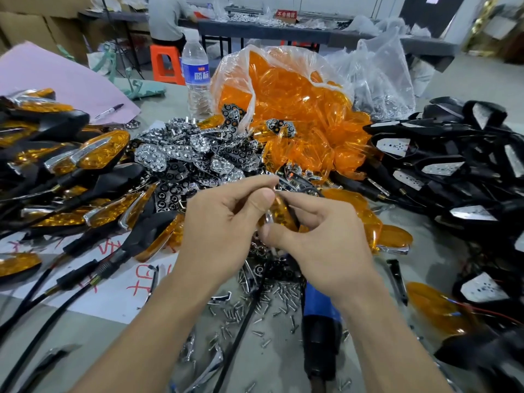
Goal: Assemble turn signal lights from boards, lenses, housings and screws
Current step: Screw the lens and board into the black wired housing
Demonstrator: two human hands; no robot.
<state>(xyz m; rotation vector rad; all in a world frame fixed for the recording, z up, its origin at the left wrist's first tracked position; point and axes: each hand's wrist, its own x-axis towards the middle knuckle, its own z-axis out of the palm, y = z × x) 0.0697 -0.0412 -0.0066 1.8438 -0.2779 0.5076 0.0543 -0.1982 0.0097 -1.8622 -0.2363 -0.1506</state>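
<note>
Head view: left hand (pixel 226 222) and right hand (pixel 320 251) both pinch one amber lens unit (pixel 282 214) over mid-tabletop. Loose screws (pixel 272 299) lie below it, toward the near edge. Black housings (pixel 453 165) are piled at the right edge.

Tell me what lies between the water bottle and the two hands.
Head view: a heap of chrome reflector pieces lies between the water bottle and the left hand and right hand.
</note>
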